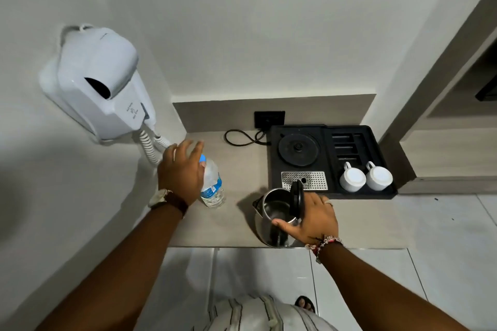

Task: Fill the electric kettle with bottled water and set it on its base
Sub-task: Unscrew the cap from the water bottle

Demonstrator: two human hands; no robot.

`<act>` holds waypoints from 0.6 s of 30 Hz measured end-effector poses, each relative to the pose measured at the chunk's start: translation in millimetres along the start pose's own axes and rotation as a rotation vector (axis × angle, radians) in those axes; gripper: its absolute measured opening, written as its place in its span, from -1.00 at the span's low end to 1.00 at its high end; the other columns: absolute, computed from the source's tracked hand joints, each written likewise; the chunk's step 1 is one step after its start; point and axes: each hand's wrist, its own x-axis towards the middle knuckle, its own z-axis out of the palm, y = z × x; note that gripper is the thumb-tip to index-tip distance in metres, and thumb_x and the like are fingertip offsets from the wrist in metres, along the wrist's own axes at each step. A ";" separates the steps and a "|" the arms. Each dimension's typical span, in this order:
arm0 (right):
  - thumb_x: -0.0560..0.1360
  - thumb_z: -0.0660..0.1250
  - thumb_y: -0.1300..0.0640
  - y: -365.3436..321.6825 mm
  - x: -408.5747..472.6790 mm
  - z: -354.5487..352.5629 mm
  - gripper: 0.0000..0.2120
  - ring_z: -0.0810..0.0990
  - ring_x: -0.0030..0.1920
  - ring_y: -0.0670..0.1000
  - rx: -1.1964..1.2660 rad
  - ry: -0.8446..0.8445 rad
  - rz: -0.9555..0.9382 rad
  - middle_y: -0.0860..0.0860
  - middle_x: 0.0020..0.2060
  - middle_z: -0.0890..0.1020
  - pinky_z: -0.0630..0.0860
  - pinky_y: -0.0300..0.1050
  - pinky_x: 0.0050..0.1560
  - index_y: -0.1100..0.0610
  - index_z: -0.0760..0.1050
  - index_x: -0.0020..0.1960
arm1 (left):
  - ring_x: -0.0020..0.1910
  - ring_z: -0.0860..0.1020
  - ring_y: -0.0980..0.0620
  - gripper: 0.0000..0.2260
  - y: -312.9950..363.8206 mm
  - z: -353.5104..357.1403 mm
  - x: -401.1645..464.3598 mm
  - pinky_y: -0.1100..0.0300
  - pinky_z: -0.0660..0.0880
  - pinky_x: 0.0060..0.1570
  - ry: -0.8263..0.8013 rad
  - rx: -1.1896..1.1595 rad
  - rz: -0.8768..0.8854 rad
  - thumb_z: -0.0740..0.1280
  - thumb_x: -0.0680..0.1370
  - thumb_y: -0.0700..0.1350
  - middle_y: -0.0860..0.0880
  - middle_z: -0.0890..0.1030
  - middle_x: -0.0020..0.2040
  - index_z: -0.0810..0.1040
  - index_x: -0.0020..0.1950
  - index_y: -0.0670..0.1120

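A steel electric kettle stands on the beige counter near its front edge, its black lid swung up. My right hand is wrapped around the kettle's handle side. A clear water bottle with a blue cap and blue label stands upright to the left of the kettle. My left hand hovers over and beside the bottle's top with fingers spread, holding nothing. The round black kettle base sits bare in the black tray behind the kettle.
Two white cups lie upside down at the tray's right, with a perforated metal drip plate at its front. A black cord runs to a wall socket. A white wall-mounted hair dryer hangs at the left, its coiled cord behind my left hand.
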 end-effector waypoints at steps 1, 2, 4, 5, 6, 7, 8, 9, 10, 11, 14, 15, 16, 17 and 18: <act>0.27 0.15 -0.72 0.7 -0.3 0.4 -0.05 0.62 0.06 0.14 0.005 0.000 -0.008 0.03 0.01 0.68 0.57 0.08 0.17 0.07 0.59 0.18 | 0.27 0.45 -0.28 -0.64 -5.8 -2.1 5.0 -0.16 0.48 0.18 -0.067 0.009 -0.018 0.28 0.64 -0.02 -0.12 0.56 0.35 0.53 0.44 -0.01; 0.27 0.18 -0.71 1.2 0.4 0.5 -0.07 0.63 0.05 0.13 0.013 0.011 -0.015 0.02 0.00 0.68 0.57 0.09 0.18 0.07 0.59 0.17 | 0.24 0.46 -0.26 -0.66 -10.1 -3.9 9.4 -0.14 0.49 0.15 -0.134 -0.006 -0.026 0.26 0.66 0.00 -0.10 0.58 0.31 0.54 0.42 0.01; 0.27 0.23 -0.69 2.4 0.6 1.2 -0.10 0.63 0.03 0.12 0.020 0.024 -0.018 0.02 -0.01 0.68 0.59 0.10 0.16 0.06 0.59 0.16 | 0.20 0.47 -0.23 -0.71 -11.9 -6.6 13.4 -0.11 0.49 0.11 -0.208 -0.048 -0.038 0.25 0.67 0.04 -0.08 0.62 0.22 0.57 0.35 0.02; 0.27 0.22 -0.70 2.4 0.7 1.0 -0.10 0.63 0.03 0.12 0.021 0.018 -0.016 0.01 -0.01 0.68 0.60 0.11 0.17 0.05 0.59 0.17 | 0.19 0.48 -0.22 -0.73 -11.1 -7.2 13.7 -0.10 0.49 0.09 -0.204 -0.059 -0.044 0.26 0.66 0.06 -0.08 0.63 0.18 0.58 0.30 0.02; 0.27 0.21 -0.70 2.0 1.5 0.7 -0.09 0.63 0.04 0.12 0.020 0.007 -0.012 0.01 0.01 0.67 0.59 0.12 0.18 0.05 0.59 0.18 | 0.17 0.49 -0.21 -0.74 -9.9 -8.0 14.3 -0.10 0.49 0.07 -0.185 -0.068 -0.051 0.29 0.65 0.08 -0.08 0.63 0.16 0.60 0.25 0.00; 0.26 0.19 -0.71 1.6 2.1 0.2 -0.08 0.62 0.06 0.12 0.018 -0.008 -0.005 0.00 0.02 0.67 0.57 0.11 0.20 0.04 0.58 0.19 | 0.14 0.50 -0.22 -0.74 -8.4 -9.2 14.3 -0.11 0.51 0.05 -0.152 -0.088 -0.063 0.32 0.63 0.09 -0.10 0.62 0.15 0.61 0.22 -0.02; 0.26 0.18 -0.72 0.9 2.5 -0.6 -0.07 0.62 0.07 0.11 0.019 -0.020 -0.004 0.00 0.03 0.66 0.56 0.11 0.22 0.04 0.57 0.20 | 0.11 0.52 -0.25 -0.73 -7.3 -11.2 14.6 -0.13 0.53 0.03 -0.099 -0.117 -0.077 0.34 0.62 0.10 -0.12 0.61 0.13 0.62 0.19 -0.04; 0.26 0.16 -0.73 0.9 2.5 -1.0 -0.06 0.61 0.07 0.11 0.024 -0.027 -0.005 -0.01 0.03 0.66 0.55 0.11 0.23 0.04 0.57 0.20 | 0.06 0.53 -0.26 -0.73 -4.5 -12.8 14.2 -0.15 0.54 0.00 -0.031 -0.148 -0.079 0.35 0.62 0.10 -0.14 0.61 0.10 0.63 0.16 -0.06; 0.26 0.15 -0.73 1.3 2.9 -0.9 -0.06 0.61 0.07 0.10 0.029 -0.030 -0.009 -0.01 0.02 0.66 0.54 0.12 0.25 0.03 0.57 0.20 | 0.01 0.54 -0.26 -0.71 -1.3 -13.9 12.6 -0.14 0.55 -0.04 0.038 -0.184 -0.066 0.34 0.61 0.12 -0.14 0.61 0.06 0.64 0.13 -0.07; 0.27 0.16 -0.72 1.7 3.3 -1.0 -0.07 0.61 0.07 0.09 0.031 -0.034 -0.009 -0.01 0.01 0.66 0.53 0.12 0.28 0.03 0.57 0.19 | -0.05 0.55 -0.23 -0.69 4.9 -14.2 8.1 -0.10 0.55 -0.09 0.081 -0.220 -0.041 0.32 0.60 0.16 -0.13 0.61 0.02 0.63 0.11 -0.07; 0.28 0.19 -0.71 2.8 2.1 0.4 -0.09 0.61 0.08 0.09 0.029 -0.052 -0.009 -0.01 0.02 0.66 0.52 0.13 0.31 0.04 0.57 0.19 | -0.15 0.58 -0.12 -0.71 30.5 7.2 -29.5 0.07 0.52 -0.18 0.010 -0.338 -0.005 0.30 0.59 0.17 -0.05 0.61 -0.03 0.63 0.08 -0.02; 0.28 0.18 -0.71 3.3 2.1 0.2 -0.08 0.61 0.08 0.10 0.029 -0.054 -0.010 0.00 0.02 0.66 0.52 0.14 0.30 0.05 0.57 0.19 | -0.13 0.60 -0.12 -0.76 37.3 19.3 -46.0 0.09 0.52 -0.16 -0.074 -0.369 -0.034 0.33 0.60 0.12 -0.04 0.61 0.01 0.63 0.10 -0.01; 0.27 0.17 -0.72 4.3 2.7 0.4 -0.06 0.61 0.09 0.11 0.028 -0.067 -0.008 0.01 0.03 0.66 0.51 0.14 0.30 0.06 0.57 0.20 | -0.07 0.61 -0.13 -0.79 41.4 34.4 -61.2 0.07 0.54 -0.11 -0.186 -0.383 -0.077 0.34 0.61 0.08 -0.05 0.60 0.07 0.62 0.14 0.00; 0.25 0.17 -0.73 5.7 3.0 0.1 -0.03 0.60 0.11 0.12 0.028 -0.088 -0.008 0.02 0.05 0.66 0.50 0.15 0.31 0.06 0.56 0.22 | 0.02 0.61 -0.15 -0.78 43.8 49.9 -73.5 0.03 0.56 -0.03 -0.312 -0.360 -0.118 0.34 0.62 0.05 -0.07 0.60 0.14 0.60 0.20 0.00; 0.24 0.17 -0.74 6.7 3.8 -1.0 0.00 0.59 0.13 0.12 0.025 -0.104 -0.022 0.01 0.08 0.66 0.47 0.15 0.34 0.06 0.55 0.25 | 0.10 0.60 -0.16 -0.75 43.7 64.5 -81.9 0.00 0.55 0.05 -0.436 -0.303 -0.136 0.31 0.63 0.04 -0.08 0.58 0.22 0.58 0.27 0.01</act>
